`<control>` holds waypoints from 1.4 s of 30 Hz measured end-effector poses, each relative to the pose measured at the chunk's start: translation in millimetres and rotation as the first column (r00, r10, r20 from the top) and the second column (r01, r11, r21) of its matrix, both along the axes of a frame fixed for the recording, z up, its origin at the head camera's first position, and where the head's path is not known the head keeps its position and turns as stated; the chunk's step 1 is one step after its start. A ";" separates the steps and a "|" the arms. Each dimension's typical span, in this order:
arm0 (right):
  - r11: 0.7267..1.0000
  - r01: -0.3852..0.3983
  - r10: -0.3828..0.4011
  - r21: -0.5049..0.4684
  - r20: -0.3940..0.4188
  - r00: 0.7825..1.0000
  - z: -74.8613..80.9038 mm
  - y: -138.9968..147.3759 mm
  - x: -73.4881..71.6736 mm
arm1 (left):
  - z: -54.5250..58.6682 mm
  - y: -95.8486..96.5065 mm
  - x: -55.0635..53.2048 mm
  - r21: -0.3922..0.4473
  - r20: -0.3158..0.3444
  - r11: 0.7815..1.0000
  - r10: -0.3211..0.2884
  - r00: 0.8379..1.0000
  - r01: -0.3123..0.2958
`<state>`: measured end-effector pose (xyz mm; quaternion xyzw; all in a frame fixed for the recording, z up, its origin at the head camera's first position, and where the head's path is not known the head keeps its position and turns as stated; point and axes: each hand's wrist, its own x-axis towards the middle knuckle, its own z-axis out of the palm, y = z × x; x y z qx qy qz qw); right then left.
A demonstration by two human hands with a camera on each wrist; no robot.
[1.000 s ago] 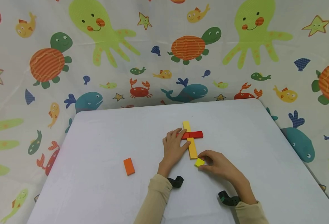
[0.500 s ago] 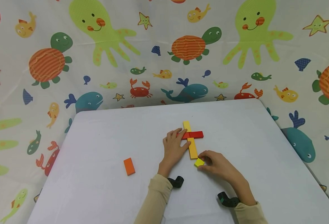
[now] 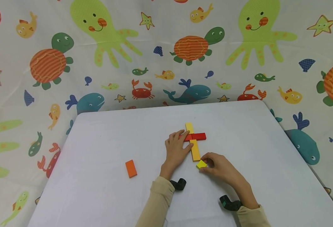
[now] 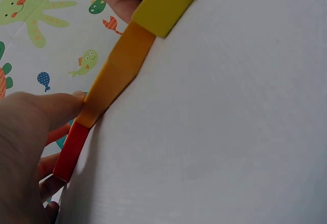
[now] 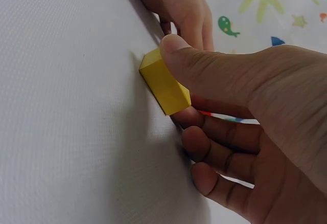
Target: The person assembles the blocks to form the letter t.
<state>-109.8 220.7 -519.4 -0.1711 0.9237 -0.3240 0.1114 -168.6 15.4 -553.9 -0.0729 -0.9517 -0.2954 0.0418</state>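
On the white table, several blocks form a cross: a pale yellow block [image 3: 189, 127] at the far end, two red blocks [image 3: 198, 136] across, and an orange-yellow block [image 3: 195, 150] on the near side. My left hand [image 3: 176, 151] rests on the cross from the left, fingers over the left red block [image 4: 71, 152], its thumb against the orange-yellow block. My right hand [image 3: 221, 166] pinches a small bright yellow block [image 5: 166, 86] between thumb and fingers. That block sits turned at an angle by the near end of the orange-yellow block; in the left wrist view they appear to meet.
An orange block [image 3: 131, 168] lies alone on the table, left of my left forearm. A black wrist camera [image 3: 179, 184] is on the left wrist and another camera [image 3: 230, 203] on the right. Behind the table's far edge hangs a sea-animal patterned cloth [image 3: 155, 28].
My right hand has shifted very slightly to the left with the bright yellow block. The left hand and the cross look unmoved.
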 end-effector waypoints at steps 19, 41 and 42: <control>1.000 0.015 -0.015 -0.016 0.004 1.000 2.3 -3.7 1.6 | 0.1 0.0 0.7 0.009 -0.007 1.000 -0.008 1.000 0.008; 0.999 0.039 -0.039 -0.012 0.014 0.999 1.8 -5.7 1.8 | -2.5 -1.1 -0.5 -0.005 -0.018 1.000 -0.006 1.000 0.006; 0.999 0.040 -0.040 -0.010 0.016 0.999 2.1 -5.9 1.9 | -2.4 -1.0 -0.6 -0.004 -0.019 1.000 -0.005 1.000 0.005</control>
